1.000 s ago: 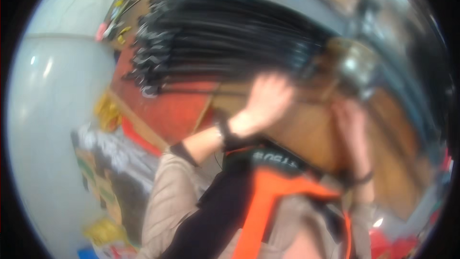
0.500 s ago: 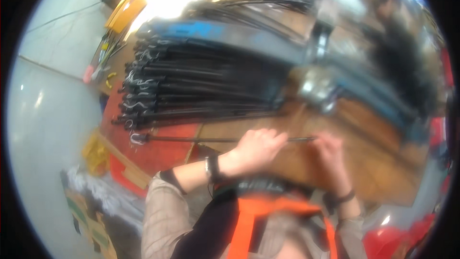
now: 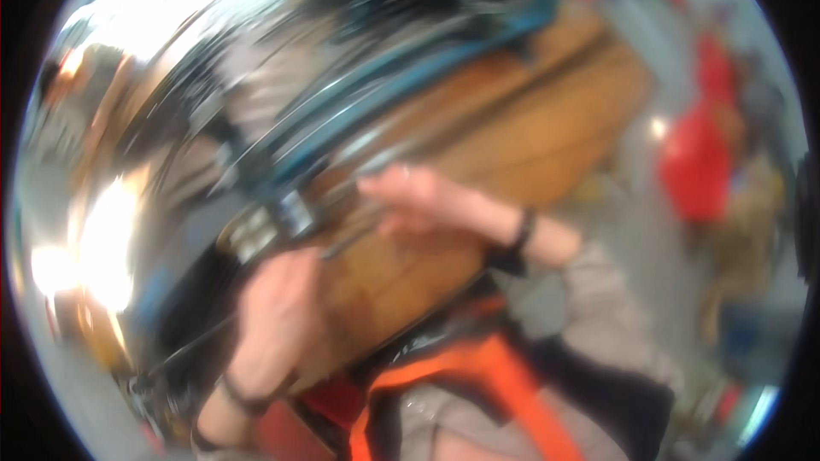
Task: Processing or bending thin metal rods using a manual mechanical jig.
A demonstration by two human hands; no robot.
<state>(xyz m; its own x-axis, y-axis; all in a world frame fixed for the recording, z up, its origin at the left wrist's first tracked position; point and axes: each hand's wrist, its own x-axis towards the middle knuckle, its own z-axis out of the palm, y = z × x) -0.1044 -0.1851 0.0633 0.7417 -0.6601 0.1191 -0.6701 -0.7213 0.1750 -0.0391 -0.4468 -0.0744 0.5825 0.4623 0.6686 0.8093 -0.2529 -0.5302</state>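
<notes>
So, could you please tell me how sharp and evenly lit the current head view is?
Head view: heavy motion blur smears everything; the left hand and right hand over the brown wooden bench top show only soft outlines. Blown-out white glare sits at the left edge and upper left. Fisheye curvature bends the long blue bar.

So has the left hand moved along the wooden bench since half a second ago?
Cannot tell: the camera swung and the picture is blurred. The left hand is at the wooden bench edge now.

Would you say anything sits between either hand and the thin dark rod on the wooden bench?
Nothing visible does. The left hand and right hand both lie against the thin dark rod over the wooden bench, though heavy blur hides the grip.
</notes>
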